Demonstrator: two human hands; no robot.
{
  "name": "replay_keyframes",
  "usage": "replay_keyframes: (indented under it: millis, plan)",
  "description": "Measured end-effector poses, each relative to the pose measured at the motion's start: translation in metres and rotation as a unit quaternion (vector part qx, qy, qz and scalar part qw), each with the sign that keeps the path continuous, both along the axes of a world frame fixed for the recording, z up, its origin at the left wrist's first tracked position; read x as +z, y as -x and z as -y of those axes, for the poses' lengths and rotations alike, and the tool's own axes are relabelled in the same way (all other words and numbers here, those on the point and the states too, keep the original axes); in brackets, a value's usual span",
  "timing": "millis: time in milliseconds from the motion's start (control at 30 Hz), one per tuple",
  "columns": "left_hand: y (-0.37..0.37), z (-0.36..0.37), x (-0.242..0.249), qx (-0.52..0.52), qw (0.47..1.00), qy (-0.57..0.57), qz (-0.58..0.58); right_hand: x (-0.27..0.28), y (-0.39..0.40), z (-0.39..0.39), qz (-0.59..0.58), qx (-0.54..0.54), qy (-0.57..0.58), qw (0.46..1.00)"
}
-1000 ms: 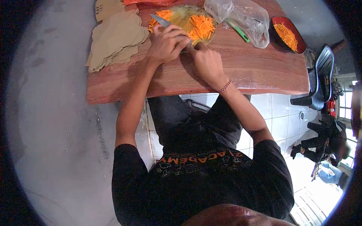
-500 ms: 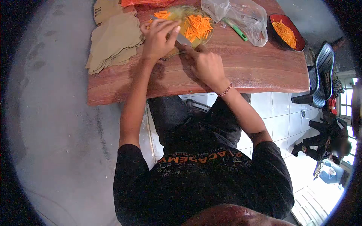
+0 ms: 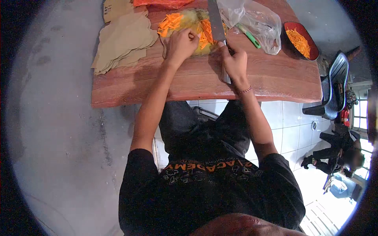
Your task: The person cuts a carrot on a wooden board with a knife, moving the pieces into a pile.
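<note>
My right hand (image 3: pixel 235 62) is closed around the handle of a kitchen knife (image 3: pixel 216 23). Its broad blade points away from me, above the right part of the cutting board. My left hand (image 3: pixel 182 46) is curled at the board's near edge, fingertips bent in against the carrot strips; whatever they pinch is hidden. On the round yellowish cutting board (image 3: pixel 190 17), carrot slices (image 3: pixel 170 24) lie to the left. A pile of thin carrot strips (image 3: pixel 204 34) sits between my left hand and the blade, partly covered by both.
Brown cardboard sheets (image 3: pixel 122 39) lie left on the wooden table (image 3: pixel 271 78). Right of the board are a clear plastic bag (image 3: pixel 262 19), a green-handled tool (image 3: pixel 252 39) and a dark red bowl (image 3: pixel 311 43) of carrot strips. Red plastic (image 3: pixel 165 3) lies behind. A person (image 3: pixel 338 151) sits far right.
The knife has swung from lying slantwise under my left hand to pointing straight away, lifted to the right. My left hand moved right and nearer; the carrot slices on the left are now uncovered.
</note>
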State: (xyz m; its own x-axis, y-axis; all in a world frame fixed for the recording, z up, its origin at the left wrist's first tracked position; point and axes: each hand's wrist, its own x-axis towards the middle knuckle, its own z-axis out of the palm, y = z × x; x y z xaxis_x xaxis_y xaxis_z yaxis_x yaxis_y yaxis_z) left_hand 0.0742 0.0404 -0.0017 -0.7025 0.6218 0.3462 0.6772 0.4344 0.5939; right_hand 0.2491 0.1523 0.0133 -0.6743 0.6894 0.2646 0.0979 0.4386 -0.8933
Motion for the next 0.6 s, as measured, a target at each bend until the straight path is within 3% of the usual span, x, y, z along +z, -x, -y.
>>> replay_keyframes:
  millis: [133,200,300,400,500,600]
  plan:
    - [-0.004,-0.009,0.018,0.032,0.997,0.069,-0.007,0.009,-0.005,0.004,-0.004,0.004,0.015,1.0]
    - [0.001,-0.011,0.026,0.002,0.989,0.151,-0.003,0.008,-0.005,0.005,-0.012,0.006,0.012,1.0]
    - [0.002,-0.011,0.025,-0.01,0.984,0.177,-0.013,0.014,-0.008,0.01,-0.01,0.003,0.042,0.999]
    - [0.003,-0.011,0.017,0.003,0.994,0.105,-0.019,0.017,-0.01,0.01,-0.014,-0.003,0.002,1.0]
    - [0.009,-0.007,0.015,-0.036,0.999,0.039,0.011,0.019,-0.013,0.008,0.029,0.015,0.032,0.999]
    - [0.003,-0.004,0.031,-0.02,0.994,0.075,0.072,0.012,-0.011,0.008,-0.006,0.0,0.021,1.0]
